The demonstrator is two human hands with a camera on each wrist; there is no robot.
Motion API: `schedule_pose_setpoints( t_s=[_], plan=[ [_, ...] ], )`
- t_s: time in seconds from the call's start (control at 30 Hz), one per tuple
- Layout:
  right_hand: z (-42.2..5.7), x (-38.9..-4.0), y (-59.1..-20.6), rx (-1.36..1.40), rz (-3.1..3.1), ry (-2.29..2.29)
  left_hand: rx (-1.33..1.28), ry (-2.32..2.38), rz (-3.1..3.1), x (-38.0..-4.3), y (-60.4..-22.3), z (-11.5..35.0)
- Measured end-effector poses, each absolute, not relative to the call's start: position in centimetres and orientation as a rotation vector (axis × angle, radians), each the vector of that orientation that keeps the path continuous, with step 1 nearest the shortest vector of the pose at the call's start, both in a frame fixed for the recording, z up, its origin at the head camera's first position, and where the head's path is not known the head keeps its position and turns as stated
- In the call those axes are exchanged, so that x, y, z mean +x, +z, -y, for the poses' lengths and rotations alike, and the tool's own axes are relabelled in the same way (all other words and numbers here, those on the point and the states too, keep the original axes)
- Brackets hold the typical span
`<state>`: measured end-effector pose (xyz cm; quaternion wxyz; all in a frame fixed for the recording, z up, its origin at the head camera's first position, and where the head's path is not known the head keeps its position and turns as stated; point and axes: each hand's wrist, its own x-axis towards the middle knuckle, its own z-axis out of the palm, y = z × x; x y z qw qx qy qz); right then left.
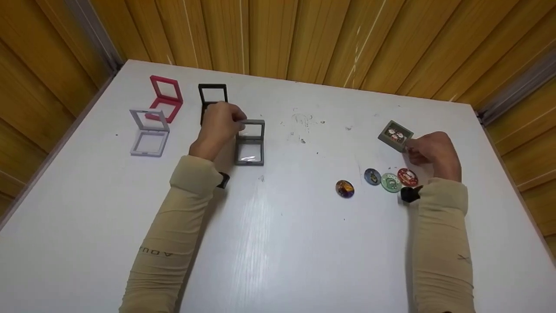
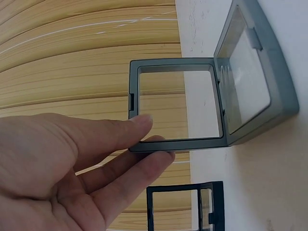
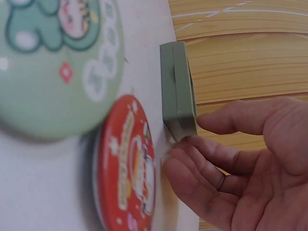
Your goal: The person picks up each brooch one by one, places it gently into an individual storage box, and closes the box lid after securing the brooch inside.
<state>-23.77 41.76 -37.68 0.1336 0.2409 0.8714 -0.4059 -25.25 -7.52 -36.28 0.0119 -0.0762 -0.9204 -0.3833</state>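
Grey frame and green frame occupy separate pinching hands; only head view shows purple badge.

Left grip pinching; right grip likewise, fingers curled; both arms stretched forward

White table, possibly dirt specks, yellow-brown panelling

Left hand covers part of the black frame! Green badge, cropped by the right wrist view's edge, lettering blurred.
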Motion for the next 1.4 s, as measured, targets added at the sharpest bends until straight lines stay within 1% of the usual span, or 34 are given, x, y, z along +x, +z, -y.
schedule_pose_setpoints(
  t_s=[0.4,0.77,1.4],
  plan=[
    [-41.9,-22.0,-36.3,0.501,-2.524,-0.946,-0.25,-1.212,2.862,-25.1,-36.5,6.9],
    [-42.0,-21.7,-36.2,0.364,-2.488,-0.767,-0.284,-1.182,2.87,-25.2,-36.8,6.0],
    [-41.9,-21.3,-36.2,0.25,-2.454,-0.626,-0.342,-1.138,2.851,-25.0,-36.9,5.6]
  ],
)
